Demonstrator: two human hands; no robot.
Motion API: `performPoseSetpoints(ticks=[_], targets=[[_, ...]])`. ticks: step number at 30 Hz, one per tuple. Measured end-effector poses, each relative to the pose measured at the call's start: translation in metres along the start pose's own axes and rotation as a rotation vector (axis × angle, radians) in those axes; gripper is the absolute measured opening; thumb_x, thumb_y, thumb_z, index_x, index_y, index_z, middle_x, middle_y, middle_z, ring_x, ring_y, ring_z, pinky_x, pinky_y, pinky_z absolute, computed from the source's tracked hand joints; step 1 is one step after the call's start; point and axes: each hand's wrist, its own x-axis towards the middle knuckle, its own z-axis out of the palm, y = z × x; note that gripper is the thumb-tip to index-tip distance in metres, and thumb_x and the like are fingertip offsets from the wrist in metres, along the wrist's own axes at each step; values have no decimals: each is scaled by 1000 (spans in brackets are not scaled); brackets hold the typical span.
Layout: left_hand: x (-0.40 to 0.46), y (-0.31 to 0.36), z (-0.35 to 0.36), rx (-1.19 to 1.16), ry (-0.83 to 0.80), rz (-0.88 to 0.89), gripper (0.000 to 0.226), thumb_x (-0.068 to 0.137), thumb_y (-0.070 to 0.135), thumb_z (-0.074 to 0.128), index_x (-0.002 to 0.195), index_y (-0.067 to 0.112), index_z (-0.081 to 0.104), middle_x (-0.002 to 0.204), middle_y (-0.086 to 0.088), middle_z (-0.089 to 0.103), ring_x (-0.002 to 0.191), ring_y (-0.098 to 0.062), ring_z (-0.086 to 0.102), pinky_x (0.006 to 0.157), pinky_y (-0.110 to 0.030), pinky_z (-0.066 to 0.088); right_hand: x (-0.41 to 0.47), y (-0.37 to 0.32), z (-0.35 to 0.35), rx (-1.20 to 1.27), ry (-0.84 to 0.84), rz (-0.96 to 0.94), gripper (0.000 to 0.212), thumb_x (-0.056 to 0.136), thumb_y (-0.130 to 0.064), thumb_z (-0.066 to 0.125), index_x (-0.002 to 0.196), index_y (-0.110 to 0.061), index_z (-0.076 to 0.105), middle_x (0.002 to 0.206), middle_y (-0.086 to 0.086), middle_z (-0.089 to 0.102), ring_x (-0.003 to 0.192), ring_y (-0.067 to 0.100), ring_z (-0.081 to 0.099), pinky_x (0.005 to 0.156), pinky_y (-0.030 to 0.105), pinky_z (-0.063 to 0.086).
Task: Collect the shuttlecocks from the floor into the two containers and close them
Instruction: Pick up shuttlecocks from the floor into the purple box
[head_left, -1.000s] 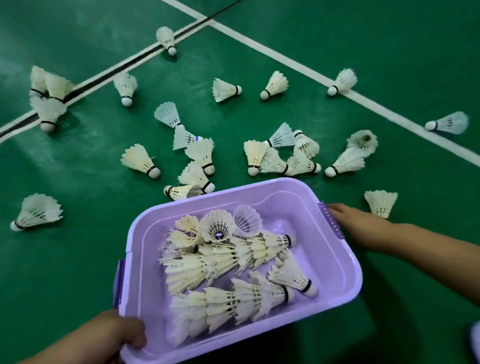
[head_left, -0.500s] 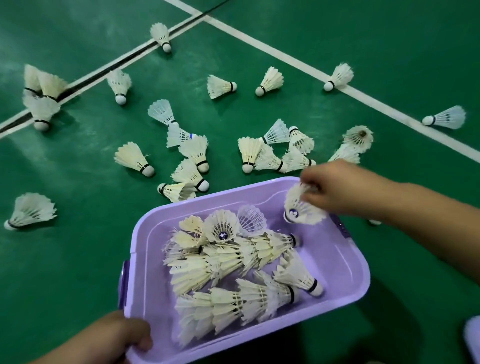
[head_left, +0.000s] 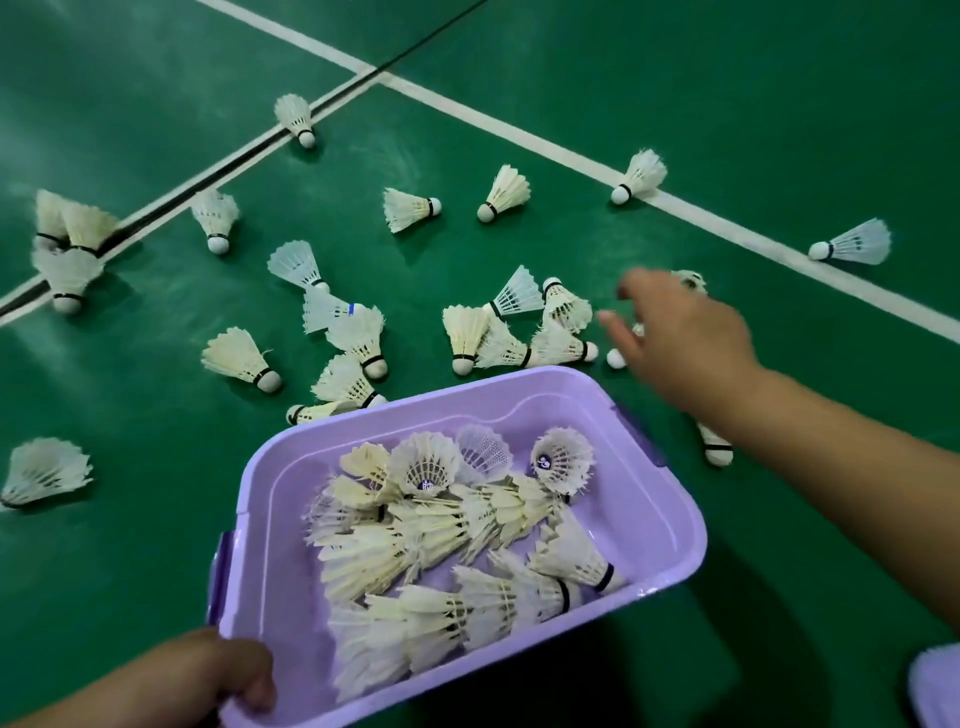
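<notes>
A lilac plastic container (head_left: 675, 530) sits low in the middle, holding several white shuttlecocks; one upright shuttlecock (head_left: 563, 460) lies near its far right corner. My left hand (head_left: 208, 675) grips the container's near left rim. My right hand (head_left: 680, 338) reaches out over the floor beyond the container, fingers spread and empty, blurred, above a shuttlecock whose cork (head_left: 616, 358) shows under the fingers. Several shuttlecocks lie scattered on the green floor, with a cluster (head_left: 514, 332) just left of my right hand. Another shuttlecock (head_left: 716, 447) lies partly under my right forearm.
White court lines (head_left: 519, 130) and a dark seam cross the green floor. More shuttlecocks lie far left (head_left: 67, 249), at the left edge (head_left: 44, 470) and far right (head_left: 854, 244). A pale lilac object (head_left: 935, 686) shows at the bottom right corner.
My right hand let go of a shuttlecock into the container's far right corner, then moved out over the floor with fingers spread. My left hand kept its grip on the rim.
</notes>
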Motion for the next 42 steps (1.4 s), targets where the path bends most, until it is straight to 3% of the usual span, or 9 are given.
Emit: performPoseSetpoints(ticks=[5, 9, 14, 18, 21, 26, 35, 38, 42], targets=[[-2, 42, 24, -228, -72, -19, 7, 33, -10, 54, 40, -13, 53, 37, -17, 45, 24, -20, 41, 32, -15, 33, -21, 84, 39, -79, -742, 479, 64, 84, -47, 61, 136, -17, 38, 131, 22, 38, 115, 37, 47, 96, 36, 42], [0, 57, 43, -302, -200, 45, 9, 65, -20, 44, 68, -24, 52, 42, -26, 48, 24, -27, 46, 27, -24, 42, -52, 101, 61, 191, -553, 436, 43, 87, -25, 59, 126, -12, 46, 102, 16, 42, 81, 31, 50, 75, 33, 40], [14, 68, 51, -239, -127, 67, 19, 83, -17, 36, 87, -24, 53, 51, -31, 54, 29, -29, 52, 28, -26, 46, -34, 130, 42, 171, -215, 539, 32, 85, -28, 62, 104, -2, 58, 105, 28, 61, 93, 39, 58, 70, 36, 39], [24, 67, 51, -235, -127, 69, 22, 83, -14, 38, 97, -20, 54, 58, -30, 60, 37, -29, 58, 36, -27, 51, -13, 92, -23, 377, 271, 255, 30, 85, -35, 59, 88, -5, 56, 82, 9, 53, 77, 18, 55, 68, 28, 38], [31, 66, 54, -261, -119, 71, 23, 83, -14, 39, 103, -16, 49, 57, -25, 63, 38, -29, 58, 40, -30, 55, -24, 16, -44, 537, 152, -149, 16, 89, -34, 53, 85, -19, 52, 74, -19, 47, 70, -15, 47, 62, 4, 33], [34, 71, 59, -268, -136, 95, 16, 85, -11, 38, 97, -16, 46, 50, -22, 61, 37, -27, 58, 36, -24, 49, -33, -65, 10, 363, -77, -620, 31, 91, -35, 41, 93, -11, 61, 87, 3, 60, 73, 25, 58, 57, 30, 49], [32, 71, 56, -309, -186, 101, 7, 86, -9, 37, 87, -11, 44, 44, -20, 58, 35, -24, 58, 34, -22, 46, -13, -92, 64, -94, -271, -754, 27, 56, -14, 83, 72, -19, 62, 59, -4, 58, 60, 21, 53, 49, 25, 29], [33, 69, 58, -314, -206, 75, 6, 86, -8, 37, 88, -10, 42, 43, -19, 56, 33, -22, 57, 32, -21, 45, -22, -92, 75, -117, -325, -804, 15, 81, -17, 54, 94, -18, 61, 83, 1, 63, 79, 25, 55, 64, 35, 43], [34, 64, 55, -299, -227, 85, 9, 86, -7, 37, 92, -11, 42, 44, -19, 56, 34, -23, 57, 33, -21, 45, -27, -98, 52, -66, -445, -729, 44, 97, -45, 26, 134, -26, 40, 131, -1, 48, 110, 25, 52, 74, 34, 46]])
